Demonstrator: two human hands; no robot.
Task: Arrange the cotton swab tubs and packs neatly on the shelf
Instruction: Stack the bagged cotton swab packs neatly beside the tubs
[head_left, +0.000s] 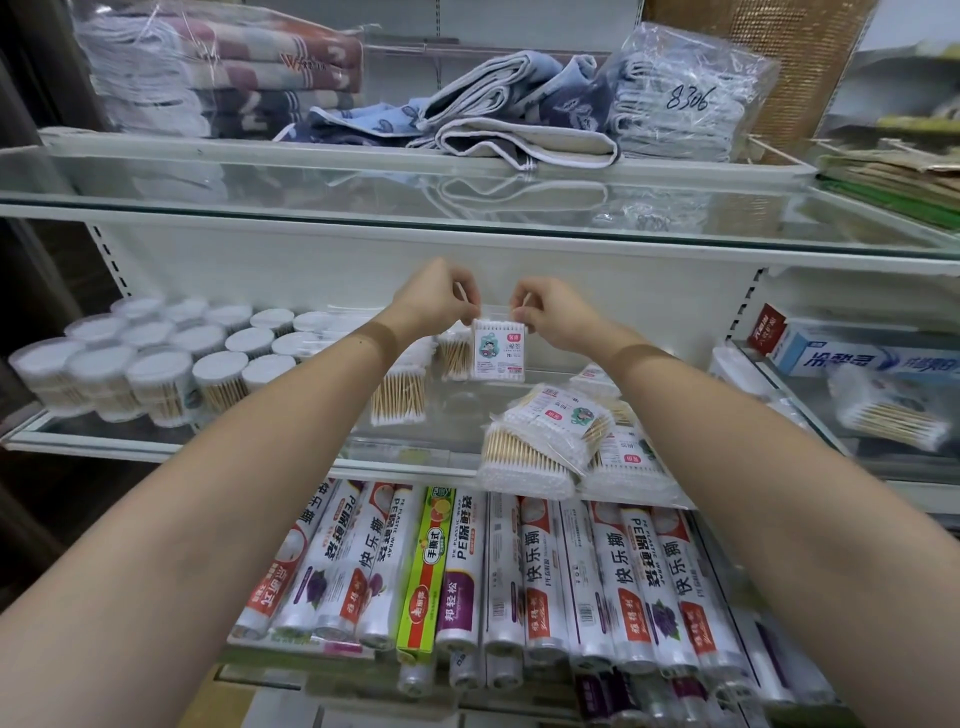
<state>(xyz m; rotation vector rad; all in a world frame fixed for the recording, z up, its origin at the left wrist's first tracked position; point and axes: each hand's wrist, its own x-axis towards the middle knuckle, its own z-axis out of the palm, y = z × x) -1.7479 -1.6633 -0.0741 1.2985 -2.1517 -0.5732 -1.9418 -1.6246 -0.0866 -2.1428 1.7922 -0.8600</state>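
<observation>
Pinching the top corners of a small swab pack (497, 353) at centre frame, we are holding it upright with left hand (434, 301) and right hand (553, 312) — above the glass shelf (260, 439), tubs (156, 358) at left, loose packs (550, 441) lower right.

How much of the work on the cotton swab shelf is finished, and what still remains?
Done: the round tubs stand in tidy rows on the left of the glass shelf. In hand: the left hand and right hand pinch the top corners of one small pack, held upright above the middle. Left: the loose packs lie in a tilted heap at the front right.
</observation>
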